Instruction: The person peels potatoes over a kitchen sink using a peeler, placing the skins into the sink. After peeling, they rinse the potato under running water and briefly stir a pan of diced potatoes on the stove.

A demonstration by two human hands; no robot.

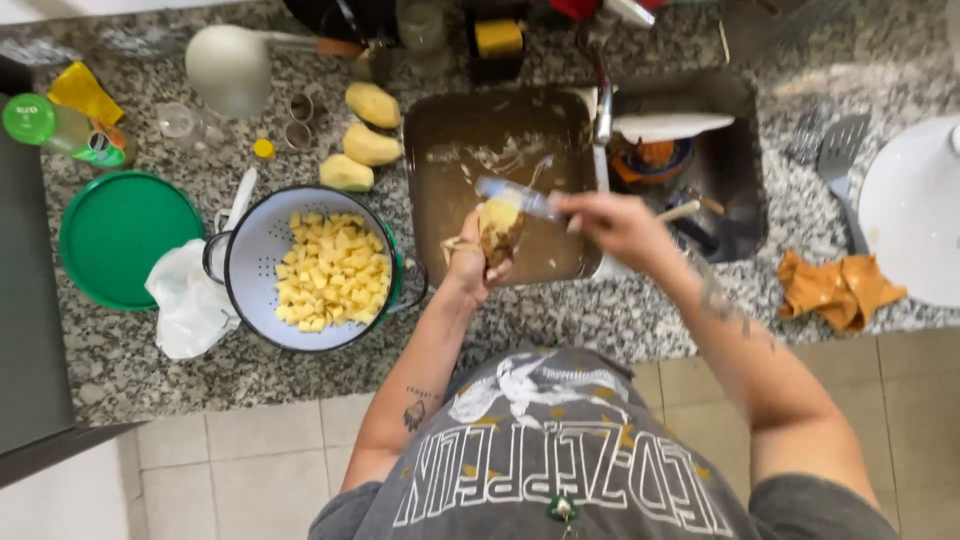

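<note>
My left hand (468, 258) holds a partly peeled potato (499, 228) over the left sink basin (440, 130). My right hand (615, 222) grips a peeler (520, 196) with a pale blue handle, its blade resting against the top of the potato. Peel scraps lie in the basin under my hands. To the left, a white colander (250, 262) holds several yellow potato cubes (328, 272). Three peeled whole potatoes (368, 142) lie on the granite counter behind the colander.
A green lid (120, 235) and a crumpled white bag (185, 305) sit left of the colander. The right basin (735, 150) holds dirty dishes. An orange cloth (838, 288), a spatula (838, 165) and a white round lid (915, 210) lie at right. A green-capped bottle (60, 128) is far left.
</note>
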